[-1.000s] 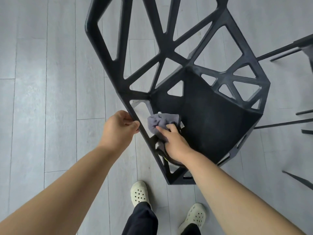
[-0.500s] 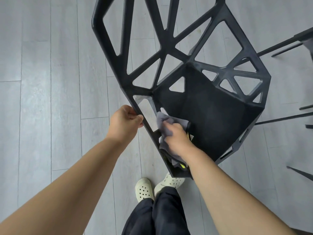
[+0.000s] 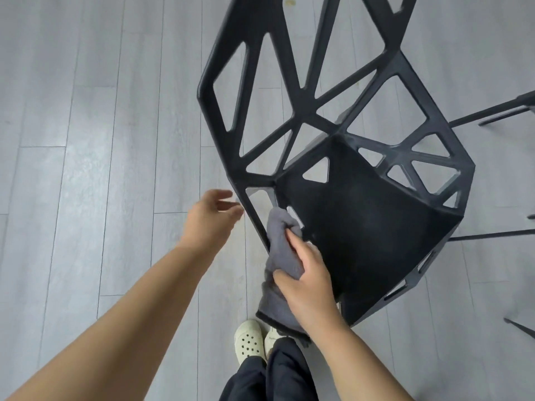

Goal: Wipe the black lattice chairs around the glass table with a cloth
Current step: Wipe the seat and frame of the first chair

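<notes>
Cloth [image 3: 280, 250] bunched in right hand [image 3: 307, 282] against chair [image 3: 362, 227] edge.

The bare left forearm [image 3: 130, 299] stretches forward, and the left hand [image 3: 211, 219] hangs loose, fingers spread and slack (holding nothing). To its right, past the right forearm [image 3: 350, 345], the right hand [image 3: 308, 274] curls round a bunched grey cloth [image 3: 279, 250], its thumb pinching the folds.

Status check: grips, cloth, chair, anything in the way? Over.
Left grip open, beside the chair frame. Right grip holds the cloth against the seat's left rim. Thin black legs at right, apart from both.
</notes>
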`<state>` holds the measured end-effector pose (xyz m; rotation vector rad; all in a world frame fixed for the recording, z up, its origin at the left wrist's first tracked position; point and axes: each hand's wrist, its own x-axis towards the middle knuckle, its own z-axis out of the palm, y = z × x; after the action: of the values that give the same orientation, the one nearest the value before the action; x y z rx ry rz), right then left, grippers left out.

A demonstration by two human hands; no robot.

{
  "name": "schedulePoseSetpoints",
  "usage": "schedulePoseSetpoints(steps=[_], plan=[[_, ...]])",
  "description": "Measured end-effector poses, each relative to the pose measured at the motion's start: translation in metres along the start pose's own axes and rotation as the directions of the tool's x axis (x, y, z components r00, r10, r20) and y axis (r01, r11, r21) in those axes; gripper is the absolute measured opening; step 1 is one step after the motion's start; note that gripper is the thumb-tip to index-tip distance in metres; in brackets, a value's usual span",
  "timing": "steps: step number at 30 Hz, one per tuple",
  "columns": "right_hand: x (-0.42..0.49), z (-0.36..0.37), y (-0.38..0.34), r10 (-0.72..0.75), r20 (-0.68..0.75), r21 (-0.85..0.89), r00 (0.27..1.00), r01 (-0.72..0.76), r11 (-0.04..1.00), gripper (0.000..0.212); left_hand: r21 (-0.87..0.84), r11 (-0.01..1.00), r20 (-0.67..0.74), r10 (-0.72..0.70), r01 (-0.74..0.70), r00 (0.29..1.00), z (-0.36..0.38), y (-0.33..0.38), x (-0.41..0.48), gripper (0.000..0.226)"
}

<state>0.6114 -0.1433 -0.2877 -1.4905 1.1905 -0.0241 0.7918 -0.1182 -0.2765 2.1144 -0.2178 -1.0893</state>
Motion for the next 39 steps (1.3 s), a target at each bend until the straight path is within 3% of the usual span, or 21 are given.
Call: schedulePoseSetpoints(steps=[3,5,9,12,16,20,22,24,26,31,35,39], plan=[[0.013,0.019,-0.008,-0.123,-0.035,-0.276,0.992,0.108,0.955,0.072,-0.224,0.96,-0.225,0.118,-0.169,0.967,-0.031,0.027,0.008,0.036],[0.027,0.029,-0.018,-0.161,-0.046,-0.401,0.986,0.129,0.907,0.064,-0.301,0.91,-0.227,0.222,-0.285,0.948,-0.046,0.049,0.014,0.037],[0.046,0.025,-0.039,-0.064,-0.022,-0.365,0.998,0.051,0.929,0.056,-0.433,0.85,-0.141,0.266,-0.301,0.953,-0.049,0.093,0.019,0.03],[0.058,0.023,-0.06,-0.097,0.025,-0.35,0.995,0.1,0.931,0.056,-0.369,0.884,-0.134,0.254,-0.286,0.958,-0.043,0.106,0.015,0.047],[0.078,0.019,-0.104,-0.123,-0.04,-0.16,0.992,0.115,0.98,0.039,-0.272,0.921,-0.089,0.264,-0.279,0.96,-0.044,0.111,0.015,0.06],[0.068,0.002,-0.126,-0.132,-0.167,0.224,0.977,0.168,0.96,0.038,-0.284,0.917,-0.084,0.266,-0.279,0.96,-0.055,0.127,0.021,0.03],[0.058,-0.005,-0.14,-0.274,-0.291,0.249,0.917,0.349,0.903,0.046,-0.349,0.891,-0.071,0.283,-0.289,0.957,-0.061,0.137,0.024,0.028],[0.051,-0.006,-0.156,-0.485,-0.394,0.09,0.78,0.558,0.825,0.052,-0.492,0.841,0.014,0.266,-0.225,0.964,-0.067,0.15,0.025,0.041],[0.05,0.004,-0.165,-0.636,-0.404,-0.051,0.658,0.678,0.733,0.055,-0.58,0.796,0.088,0.272,-0.173,0.958,-0.071,0.165,0.027,0.054],[0.059,0.021,-0.193,-0.702,-0.248,-0.024,0.668,0.72,0.694,0.052,-0.482,0.857,0.102,0.262,-0.183,0.96,-0.077,0.187,0.025,0.063],[0.085,0.009,-0.212,-0.697,-0.304,-0.111,0.65,0.702,0.703,0.053,-0.295,0.93,0.133,0.268,-0.22,0.954,-0.086,0.199,0.026,0.066],[0.115,-0.014,-0.233,-0.719,-0.413,-0.32,0.559,0.65,0.689,0.045,-0.272,0.94,0.121,0.244,-0.205,0.962,-0.088,0.207,0.033,0.063]])
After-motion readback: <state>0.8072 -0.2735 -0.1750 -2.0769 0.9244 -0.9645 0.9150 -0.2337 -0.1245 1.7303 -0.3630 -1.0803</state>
